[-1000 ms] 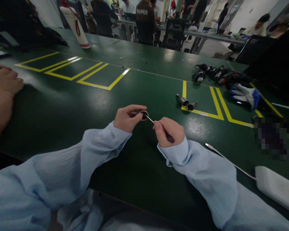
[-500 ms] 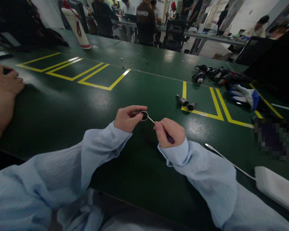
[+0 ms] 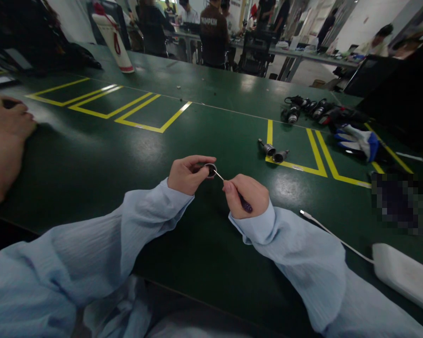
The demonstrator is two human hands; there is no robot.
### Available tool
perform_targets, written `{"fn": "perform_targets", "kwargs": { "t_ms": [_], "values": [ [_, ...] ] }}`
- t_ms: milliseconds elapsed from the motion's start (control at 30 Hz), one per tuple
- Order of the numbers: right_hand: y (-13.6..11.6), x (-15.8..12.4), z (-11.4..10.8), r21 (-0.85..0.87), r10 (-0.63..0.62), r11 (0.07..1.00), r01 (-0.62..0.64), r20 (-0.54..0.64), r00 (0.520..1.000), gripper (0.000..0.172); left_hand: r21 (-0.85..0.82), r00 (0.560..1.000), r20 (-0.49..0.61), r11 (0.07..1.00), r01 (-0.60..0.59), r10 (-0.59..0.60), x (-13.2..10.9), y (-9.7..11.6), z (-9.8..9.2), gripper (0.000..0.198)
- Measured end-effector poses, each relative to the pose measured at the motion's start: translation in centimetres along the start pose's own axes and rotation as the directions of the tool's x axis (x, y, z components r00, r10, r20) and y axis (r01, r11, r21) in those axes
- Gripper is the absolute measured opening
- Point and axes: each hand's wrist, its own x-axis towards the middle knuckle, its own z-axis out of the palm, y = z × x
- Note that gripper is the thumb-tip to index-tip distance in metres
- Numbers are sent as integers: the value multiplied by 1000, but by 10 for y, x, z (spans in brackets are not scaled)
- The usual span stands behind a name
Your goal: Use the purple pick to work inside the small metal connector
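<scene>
My left hand (image 3: 186,174) is closed around a small round metal part (image 3: 210,169), pinched between thumb and fingers just above the green table (image 3: 102,150). My right hand (image 3: 246,196) is closed on a thin tool with a dark purple handle (image 3: 246,204). The tool's metal tip (image 3: 218,175) touches the round part. Both hands sit close together near the table's middle, with light blue sleeves covering both forearms.
Two small metal cylinders (image 3: 274,152) lie on a yellow line ahead right. Further right are dark tool parts (image 3: 303,107) and a blue-white glove (image 3: 359,139). A white power pack (image 3: 405,276) with cable lies at right. Another person's hand (image 3: 3,141) rests at left. A white cone (image 3: 113,42) stands far left.
Both hands have barely moved; the view has shifted down very slightly. The tool tip stays at the round part.
</scene>
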Motion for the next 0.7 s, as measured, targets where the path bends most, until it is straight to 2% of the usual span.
{"fn": "perform_targets", "kwargs": {
  "t_ms": [100, 300, 533, 700],
  "values": [
    [-2, 1, -2, 10, -4, 1000, 4, 31, 1000, 22, -1, 1000, 5, 1000, 1, -1, 0, -1, -1, 26],
    [1, 0, -1, -1, -2, 1000, 2, -5, 1000, 22, -4, 999, 23, 1000, -28, 29, 0, -4, -1, 25],
    [-2, -1, -1, 7, 5, 1000, -6, 13, 1000, 22, 2, 1000, 17, 1000, -22, 22, -2, -3, -1, 24],
    [-3, -3, -8, 73, 23, 997, -24, 20, 1000, 19, 43, 997, -37, 997, -62, 63, 10, -18, -4, 24]
  ]
}}
